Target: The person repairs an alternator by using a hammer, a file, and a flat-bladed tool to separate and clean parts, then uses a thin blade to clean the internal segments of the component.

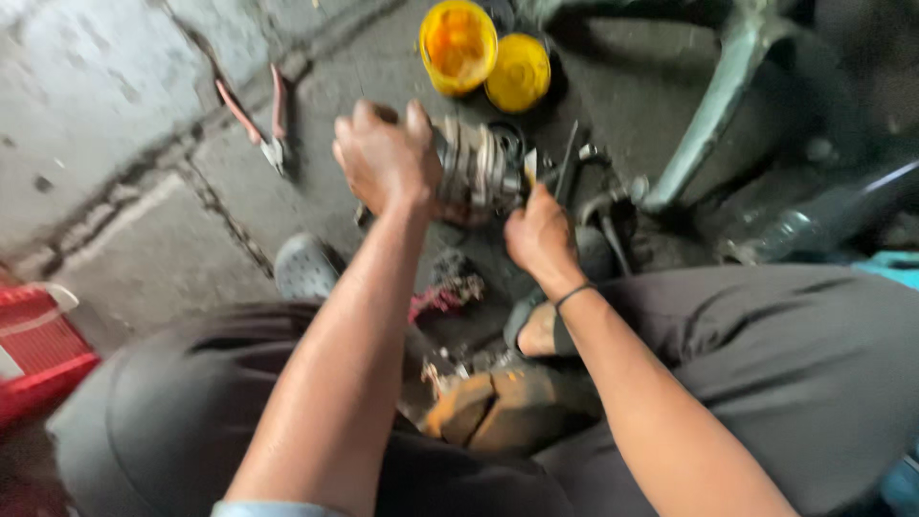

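A ribbed metal engine part (pixel 479 172), finned and grimy, sat low over the concrete floor (pixel 115 115), just beyond the person's knees and near the middle of the scene. The left hand (pixel 388 158) was clamped over its left end, fingers curled round it, apparently to steady the part against turning. The right hand (pixel 541 235) was closed around a thin dark tool (pixel 567 163) whose shaft ran up beside the part's right end; blur hid exactly where the tip met it.

Farther off stood a yellow tub (pixel 458 45) with its yellow lid (pixel 518 72) touching on the right. Red-handled pliers (pixel 263 124) lay on the floor to the far left, well apart from the hands. A green metal frame leg (pixel 713 105) slanted down at the right, crowding that side. A grey clog (pixel 304 266) showed near the left knee, and a red crate (pixel 38 349) at the left edge.
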